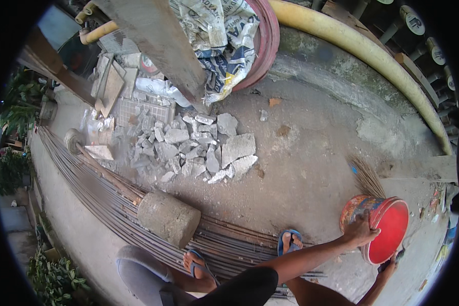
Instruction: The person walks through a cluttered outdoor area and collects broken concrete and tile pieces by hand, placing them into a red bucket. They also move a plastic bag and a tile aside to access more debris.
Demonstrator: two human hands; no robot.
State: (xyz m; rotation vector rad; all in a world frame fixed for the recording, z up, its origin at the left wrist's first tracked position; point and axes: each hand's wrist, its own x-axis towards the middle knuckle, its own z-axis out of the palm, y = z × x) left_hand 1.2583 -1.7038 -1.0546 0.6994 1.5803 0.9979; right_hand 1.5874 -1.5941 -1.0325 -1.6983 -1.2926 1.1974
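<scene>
A red bucket (pixel 387 230) with a worn, patterned outer wall is tipped on its side at the right, its red inside showing. My left hand (pixel 362 230) is closed on the bucket's rim, the arm reaching across from the lower middle. At the lower edge of the rim, my right hand (pixel 389 266) grips it from below, its fingers partly hidden. Just beyond the bucket is a stick broom (pixel 366 176), bristles leaning against its far side.
Broken concrete pieces (pixel 188 145) lie heaped at the centre left. Long steel rods (pixel 107 204) run along the ground, under a concrete cylinder on a pole (pixel 169 218). A wooden post (pixel 163 46), a printed sack (pixel 229 46) and a yellow pipe (pixel 341 35) stand beyond.
</scene>
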